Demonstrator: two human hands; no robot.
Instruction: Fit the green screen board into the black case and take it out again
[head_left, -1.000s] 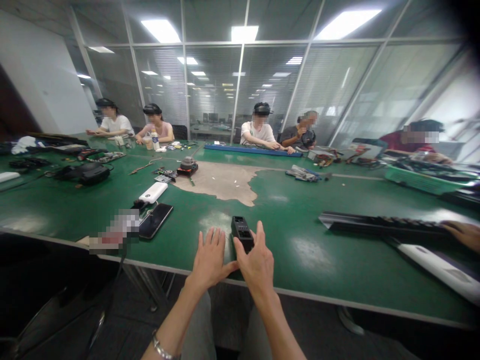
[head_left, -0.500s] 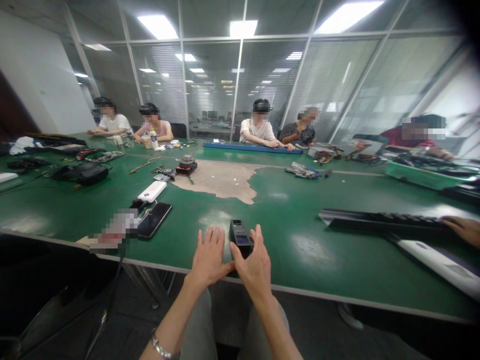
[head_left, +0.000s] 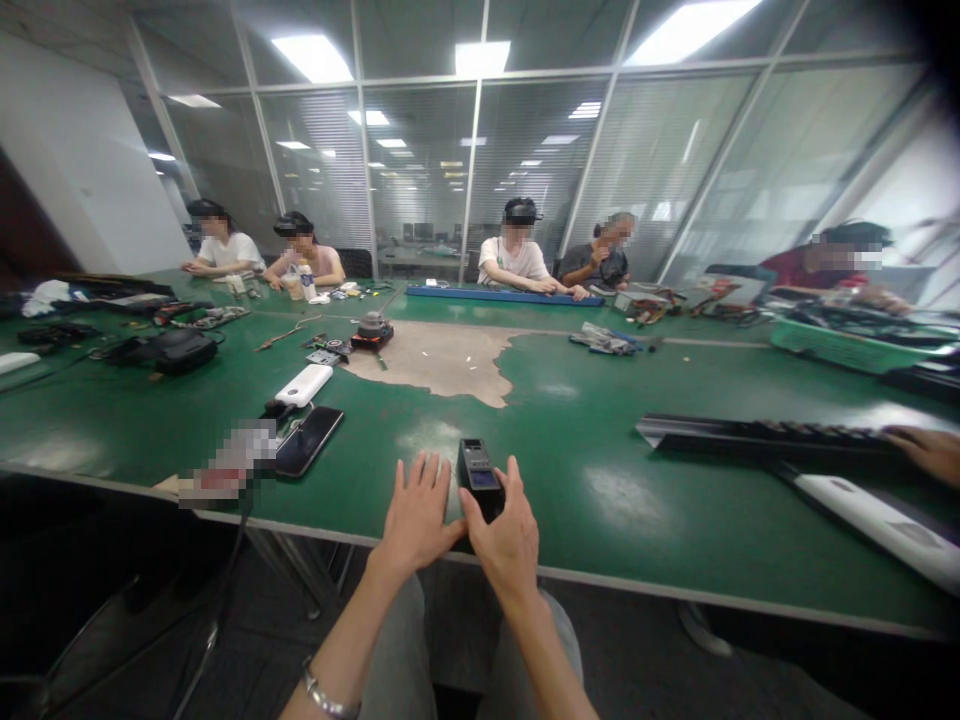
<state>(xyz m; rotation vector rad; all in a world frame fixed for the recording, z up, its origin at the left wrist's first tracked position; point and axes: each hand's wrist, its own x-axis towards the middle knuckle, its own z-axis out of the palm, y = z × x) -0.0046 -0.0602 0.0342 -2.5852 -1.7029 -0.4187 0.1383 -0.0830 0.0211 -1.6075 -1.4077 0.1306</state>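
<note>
A small black boxy device (head_left: 480,472) with a little screen and buttons sits on the green table near its front edge. My right hand (head_left: 504,530) is closed round its near end, the thumb on the left side and the fingers on the right. The palm hides part of the device. Just left of it, my left hand (head_left: 420,515) lies flat on the table with fingers spread, holding nothing.
To the left are a smartphone (head_left: 311,440), a white power bank (head_left: 304,385) and cables. At right lie a long black rail (head_left: 720,436) with another person's hand (head_left: 926,452) on it, and a white-and-black long object (head_left: 874,520). Several people sit around the table.
My right hand's fingers have drawn in against the sides of the black device. My left hand stays almost where it was.
</note>
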